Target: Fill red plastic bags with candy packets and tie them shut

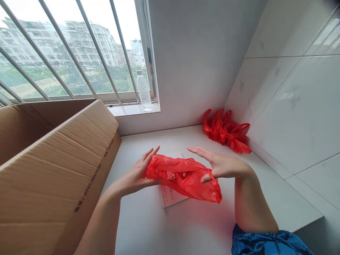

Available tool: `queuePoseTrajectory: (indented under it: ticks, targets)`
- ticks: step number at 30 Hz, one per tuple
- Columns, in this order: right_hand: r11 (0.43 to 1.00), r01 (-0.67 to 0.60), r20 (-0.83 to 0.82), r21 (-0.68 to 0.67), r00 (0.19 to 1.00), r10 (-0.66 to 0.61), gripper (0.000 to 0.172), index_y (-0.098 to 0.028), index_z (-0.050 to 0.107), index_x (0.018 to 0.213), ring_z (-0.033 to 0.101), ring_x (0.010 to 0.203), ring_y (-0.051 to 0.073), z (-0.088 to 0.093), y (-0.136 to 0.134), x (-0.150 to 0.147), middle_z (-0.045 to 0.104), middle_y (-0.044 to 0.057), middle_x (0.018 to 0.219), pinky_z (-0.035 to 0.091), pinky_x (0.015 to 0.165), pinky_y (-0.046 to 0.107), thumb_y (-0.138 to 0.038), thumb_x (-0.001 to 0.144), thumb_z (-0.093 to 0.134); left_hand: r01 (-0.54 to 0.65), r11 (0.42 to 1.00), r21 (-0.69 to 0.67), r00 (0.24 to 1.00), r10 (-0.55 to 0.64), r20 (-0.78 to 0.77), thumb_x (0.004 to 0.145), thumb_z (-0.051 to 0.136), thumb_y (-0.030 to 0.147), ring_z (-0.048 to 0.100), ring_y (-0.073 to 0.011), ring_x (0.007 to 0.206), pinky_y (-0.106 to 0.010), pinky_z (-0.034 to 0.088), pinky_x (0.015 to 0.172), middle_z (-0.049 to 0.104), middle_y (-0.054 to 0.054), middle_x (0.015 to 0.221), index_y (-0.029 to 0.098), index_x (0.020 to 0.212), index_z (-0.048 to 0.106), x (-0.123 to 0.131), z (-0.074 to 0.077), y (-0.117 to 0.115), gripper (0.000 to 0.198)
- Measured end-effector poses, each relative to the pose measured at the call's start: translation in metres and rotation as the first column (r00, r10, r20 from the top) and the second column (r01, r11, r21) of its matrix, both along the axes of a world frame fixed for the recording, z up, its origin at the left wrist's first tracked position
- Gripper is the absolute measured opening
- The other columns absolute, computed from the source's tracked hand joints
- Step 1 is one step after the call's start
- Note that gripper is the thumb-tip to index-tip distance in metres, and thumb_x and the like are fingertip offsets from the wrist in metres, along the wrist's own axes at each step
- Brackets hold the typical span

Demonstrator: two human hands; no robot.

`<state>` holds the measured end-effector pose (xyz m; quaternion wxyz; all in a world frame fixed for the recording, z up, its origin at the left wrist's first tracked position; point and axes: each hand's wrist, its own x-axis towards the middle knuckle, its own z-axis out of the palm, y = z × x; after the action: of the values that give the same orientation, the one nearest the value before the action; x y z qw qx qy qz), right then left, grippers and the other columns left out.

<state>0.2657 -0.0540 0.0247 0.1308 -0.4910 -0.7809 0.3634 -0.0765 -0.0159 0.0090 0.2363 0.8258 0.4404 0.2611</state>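
A red plastic bag (195, 189) lies crosswise between my hands, its mouth partly open. Small red-and-white printed items (171, 175) show inside it; their kind is unclear. My left hand (140, 171) grips the bag's left end, thumb in front and fingers behind. At the right end, my right hand (223, 164) has its fingers stretched out and apart, with a bag handle looped around the thumb. Below the bag, a flat white printed piece (170, 198), perhaps a box or booklet, rests on the white surface (143, 226), mostly covered.
A large open cardboard box (61, 163) fills the left side. More crumpled red plastic bags (225, 131) lie in the back right corner. On the sill of the barred window stands a clear plastic bottle (143, 92). A tiled wall (300, 106) bounds the right.
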Motion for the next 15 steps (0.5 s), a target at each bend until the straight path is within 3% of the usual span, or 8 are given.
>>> queuePoseTrajectory:
  ticks: [2,4,6,8,10,12,15]
  targets:
    - [0.997,-0.070,-0.020,0.028,0.997,0.071,0.086,-0.043,0.035,0.150,0.038,0.142,0.028,0.010,-0.005,-0.004,0.026,0.003,0.161,0.042,0.108,0.038,-0.040,0.075,0.077,0.144,0.981,-0.127,0.987,-0.134,0.084,0.085,0.064,0.053,0.044,-0.0301,0.139,-0.035,0.054,0.097,0.040,-0.005,0.155,0.036,0.131,0.062,0.012,-0.001,0.002,0.049]
    - [0.978,-0.203,-0.113,0.049,0.972,0.207,0.056,-0.038,0.057,0.135,0.039,0.141,0.025,0.019,-0.008,-0.003,0.033,0.002,0.158,0.037,0.111,0.038,-0.036,0.081,0.072,0.212,0.954,-0.211,0.949,-0.149,0.278,0.093,0.054,0.050,0.046,-0.0313,0.137,-0.036,0.053,0.098,0.043,-0.007,0.153,0.031,0.121,0.068,0.019,-0.005,0.008,0.037]
    - [0.933,-0.352,-0.264,0.075,0.895,0.359,0.025,-0.030,0.070,0.111,0.045,0.136,0.022,0.023,-0.005,0.005,0.043,0.003,0.152,0.038,0.110,0.037,-0.030,0.085,0.067,0.170,0.941,-0.293,0.866,-0.001,0.500,0.091,0.056,0.052,0.056,-0.0336,0.125,-0.037,0.057,0.088,0.054,-0.010,0.143,0.026,0.106,0.072,0.021,-0.010,0.018,0.034]
    - [0.889,-0.442,-0.422,0.120,0.788,0.449,0.008,-0.024,0.070,0.092,0.051,0.130,0.023,0.021,0.003,0.015,0.054,0.007,0.142,0.040,0.107,0.040,-0.027,0.085,0.067,0.116,0.903,-0.415,0.721,0.211,0.660,0.086,0.062,0.053,0.063,-0.0350,0.114,-0.036,0.059,0.074,0.065,-0.011,0.130,0.024,0.096,0.069,0.020,-0.015,0.027,0.031]
    - [0.863,-0.476,-0.531,0.168,0.694,0.487,0.006,-0.021,0.066,0.084,0.052,0.129,0.025,0.014,0.014,0.023,0.062,0.010,0.132,0.039,0.108,0.044,-0.026,0.082,0.071,0.124,0.857,-0.500,0.574,0.349,0.740,0.082,0.068,0.051,0.065,-0.0360,0.108,-0.036,0.059,0.067,0.071,-0.011,0.116,0.023,0.091,0.065,0.020,-0.015,0.033,0.029]
    - [0.857,-0.473,-0.616,0.204,0.619,0.488,0.013,-0.021,0.065,0.081,0.049,0.132,0.028,0.004,0.025,0.024,0.065,0.009,0.126,0.034,0.111,0.049,-0.028,0.079,0.075,0.150,0.839,-0.523,0.460,0.409,0.788,0.081,0.071,0.046,0.066,-0.0343,0.105,-0.037,0.060,0.068,0.073,-0.010,0.105,0.022,0.088,0.063,0.022,-0.011,0.036,0.026]
    - [0.911,-0.355,-0.825,0.211,0.435,0.360,0.022,-0.024,0.062,0.074,0.049,0.133,0.031,-0.009,0.040,0.008,0.069,0.004,0.114,0.031,0.114,0.054,-0.040,0.076,0.078,0.170,0.855,-0.490,0.271,0.438,0.857,0.080,0.073,0.035,0.068,-0.0245,0.091,-0.035,0.060,0.076,0.069,-0.004,0.082,0.020,0.083,0.062,0.029,-0.003,0.038,0.019]
